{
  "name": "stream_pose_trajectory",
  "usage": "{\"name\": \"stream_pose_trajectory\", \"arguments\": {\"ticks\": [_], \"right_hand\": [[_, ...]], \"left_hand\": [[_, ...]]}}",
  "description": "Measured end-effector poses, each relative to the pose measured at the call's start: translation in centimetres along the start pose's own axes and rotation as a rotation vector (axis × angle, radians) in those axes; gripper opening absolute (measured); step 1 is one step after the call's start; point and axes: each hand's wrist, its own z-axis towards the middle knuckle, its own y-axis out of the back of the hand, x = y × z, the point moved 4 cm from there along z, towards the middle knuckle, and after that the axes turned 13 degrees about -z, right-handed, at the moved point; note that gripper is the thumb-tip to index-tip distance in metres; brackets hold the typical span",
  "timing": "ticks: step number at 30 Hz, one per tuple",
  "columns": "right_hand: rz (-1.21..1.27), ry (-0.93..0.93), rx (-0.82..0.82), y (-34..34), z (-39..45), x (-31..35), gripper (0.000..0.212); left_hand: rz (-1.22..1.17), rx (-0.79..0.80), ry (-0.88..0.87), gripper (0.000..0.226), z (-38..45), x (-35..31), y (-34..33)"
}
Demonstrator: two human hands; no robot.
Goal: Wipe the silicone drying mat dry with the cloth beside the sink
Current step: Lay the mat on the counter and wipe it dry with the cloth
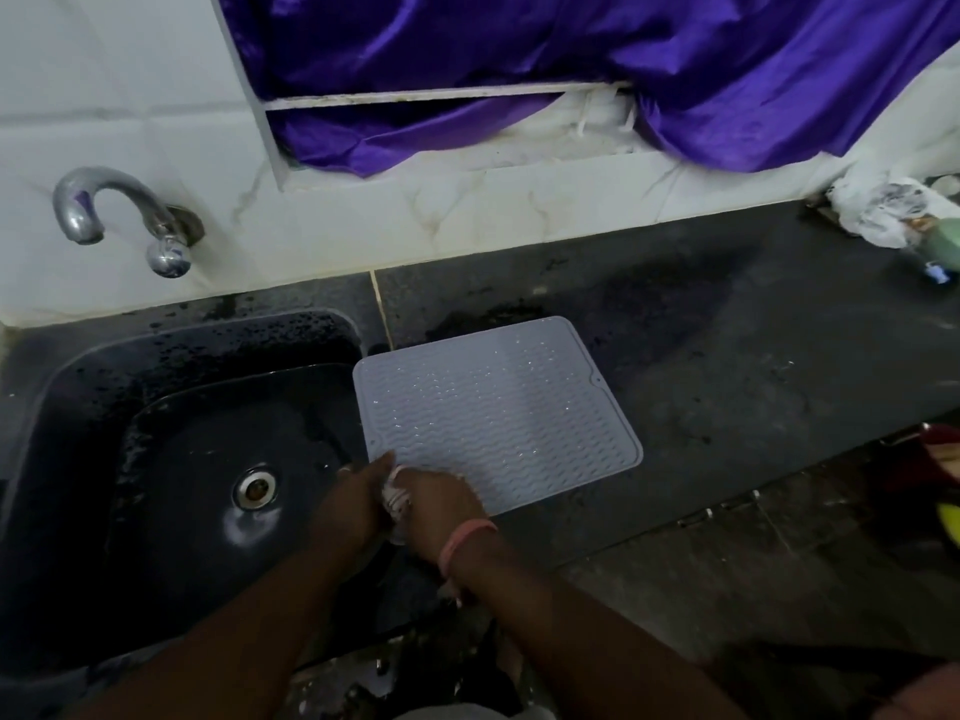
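Grey silicone drying mat (498,407) lies flat on the dark counter (701,356), just right of the black sink (156,433), its left edge overhanging the sink rim slightly. Water droplets glint across the mat's ribbed surface. Both hands meet at the mat's near-left corner. Left hand (353,498) sits over the sink edge, fingers curled around the cloth (395,498). Right hand (441,498) is just beside it, on the mat's front edge, also gripping the cloth; a pink band sits on that wrist. The cloth is a small whitish bunch squeezed between the two hands, mostly hidden by them; it touches or hangs right at the mat's corner, cannot tell which. Rest of the mat extends away from the hands toward the back and right, uncovered.

Metal tap (114,215) on the tiled wall above the sink, drain (255,488) in the basin. Purple fabric (597,70) hangs above the counter. Crumpled white bag (883,210) at far right, well apart from the mat.
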Motion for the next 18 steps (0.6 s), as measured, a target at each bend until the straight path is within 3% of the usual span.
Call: {"name": "stream_pose_trajectory", "arguments": {"ticks": [2, 5, 8, 10, 14, 18], "right_hand": [[0.18, -0.084, -0.075, 2.8, 0.6, -3.6, 0.015], [0.142, -0.354, -0.259, 7.7, 2.4, -13.3, 0.006], [0.051, -0.632, -0.35, 10.3, 3.8, -21.0, 0.016], [-0.024, -0.702, -0.343, 9.2, 4.5, -21.0, 0.022], [-0.266, -0.455, -0.249, 3.2, 6.1, -9.3, 0.023], [0.056, -0.07, -0.002, 0.8, 6.3, -1.2, 0.025]], "left_hand": [[0.107, 0.032, -0.068, 0.065, 0.2, -0.8, 0.3], [0.188, -0.013, -0.081, 0.079, 0.9, -3.4, 1.1], [0.345, 0.003, -0.098, 0.09, 1.6, -5.6, 1.0], [0.455, 0.069, -0.047, 0.097, 1.8, -5.7, 0.4], [0.573, 0.045, -0.045, 0.093, 1.6, -5.5, -0.2], [0.458, -0.012, -0.038, 0.084, 1.8, -5.3, 0.3]]}}
